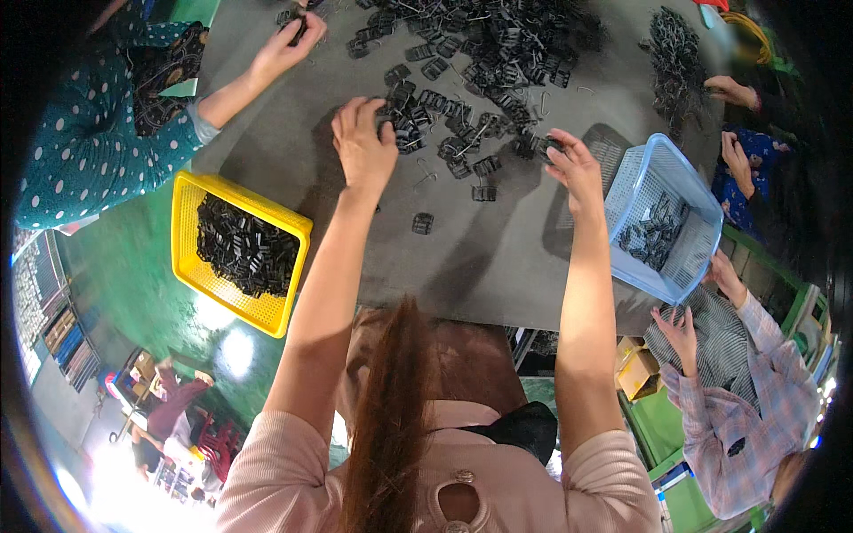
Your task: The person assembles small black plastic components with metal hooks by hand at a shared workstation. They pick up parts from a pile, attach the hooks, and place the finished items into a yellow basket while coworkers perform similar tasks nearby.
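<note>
A loose pile of small black slotted plastic buckles (515, 53) spreads over the grey table, with thin bent wire-like bits among them. My left hand (364, 147) is at the pile's left edge, its fingers curled and black buckles (404, 120) between them and the thumb. How firmly it grips them is partly hidden. To the right, my right hand (577, 169) pinches a black buckle (554, 147) between thumb and fingers, just above the table. One single buckle (422, 223) lies apart, nearer to me.
A yellow basket (182, 240) of black pieces stands at the left table edge. At the right is a blue basket (657, 151) with fewer pieces. Another person's hand (289, 49) works at the far left; more people's hands (680, 338) are at the right. A dark heap (673, 62) lies far right.
</note>
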Demonstrator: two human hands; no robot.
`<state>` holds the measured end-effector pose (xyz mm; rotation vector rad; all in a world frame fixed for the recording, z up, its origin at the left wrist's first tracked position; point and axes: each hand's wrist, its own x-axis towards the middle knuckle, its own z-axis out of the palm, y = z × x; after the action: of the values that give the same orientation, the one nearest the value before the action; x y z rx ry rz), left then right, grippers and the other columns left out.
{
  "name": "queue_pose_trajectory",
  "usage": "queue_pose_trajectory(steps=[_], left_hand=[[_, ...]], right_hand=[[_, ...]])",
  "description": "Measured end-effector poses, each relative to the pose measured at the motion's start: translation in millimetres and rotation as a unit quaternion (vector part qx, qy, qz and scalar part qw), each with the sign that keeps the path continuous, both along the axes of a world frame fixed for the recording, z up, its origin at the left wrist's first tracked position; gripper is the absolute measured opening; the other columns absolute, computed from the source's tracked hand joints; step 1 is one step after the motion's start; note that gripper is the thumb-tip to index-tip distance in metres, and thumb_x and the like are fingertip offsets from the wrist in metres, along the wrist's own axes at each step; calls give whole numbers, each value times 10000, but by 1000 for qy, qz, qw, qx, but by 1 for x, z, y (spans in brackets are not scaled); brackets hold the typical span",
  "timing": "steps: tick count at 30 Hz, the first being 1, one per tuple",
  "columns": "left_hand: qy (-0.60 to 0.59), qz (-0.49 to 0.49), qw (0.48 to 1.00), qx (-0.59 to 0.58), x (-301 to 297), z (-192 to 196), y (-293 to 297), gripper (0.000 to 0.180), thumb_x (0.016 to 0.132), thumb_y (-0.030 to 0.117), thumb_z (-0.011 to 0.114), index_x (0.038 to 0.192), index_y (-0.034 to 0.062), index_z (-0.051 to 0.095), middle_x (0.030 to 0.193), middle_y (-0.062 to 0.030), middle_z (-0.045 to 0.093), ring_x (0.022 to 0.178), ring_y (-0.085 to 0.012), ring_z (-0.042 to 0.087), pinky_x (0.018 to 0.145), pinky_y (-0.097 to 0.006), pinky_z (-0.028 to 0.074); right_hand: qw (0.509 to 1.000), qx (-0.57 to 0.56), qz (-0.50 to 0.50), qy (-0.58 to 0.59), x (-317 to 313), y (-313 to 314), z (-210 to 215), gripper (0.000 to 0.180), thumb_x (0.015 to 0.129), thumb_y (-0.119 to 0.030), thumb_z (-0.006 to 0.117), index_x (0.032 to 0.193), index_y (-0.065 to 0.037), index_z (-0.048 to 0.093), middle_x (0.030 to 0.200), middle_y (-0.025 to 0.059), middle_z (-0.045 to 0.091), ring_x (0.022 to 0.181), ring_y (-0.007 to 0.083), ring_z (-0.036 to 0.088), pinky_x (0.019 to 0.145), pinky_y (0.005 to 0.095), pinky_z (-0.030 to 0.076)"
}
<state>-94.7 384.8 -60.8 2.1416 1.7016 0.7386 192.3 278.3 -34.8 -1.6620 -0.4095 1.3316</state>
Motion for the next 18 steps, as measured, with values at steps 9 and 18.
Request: queue_pose_trajectory(steps=[9, 18], left_hand=[[174, -305, 936, -4, 67, -18, -8, 382, 746, 7, 536, 1108, 128, 542, 1256, -22, 431, 1238, -237, 347, 1002, -432, 290], [139, -246, 949, -140, 52, 2, -23, 302, 757, 180, 656, 1036, 114, 559, 1023, -56, 567, 921, -261, 558, 815, -383, 434]], right_hand=[[824, -42, 60, -562, -26, -7, -32, 142, 773, -196, 605, 902, -152, 644, 909, 92, 576, 828, 286, 592, 721, 372, 477], [706, -82, 297, -638, -88, 55, -28, 249, 767, -266, 627, 811, -20, 634, 978, 118, 528, 931, 298, 559, 712, 430, 482]])
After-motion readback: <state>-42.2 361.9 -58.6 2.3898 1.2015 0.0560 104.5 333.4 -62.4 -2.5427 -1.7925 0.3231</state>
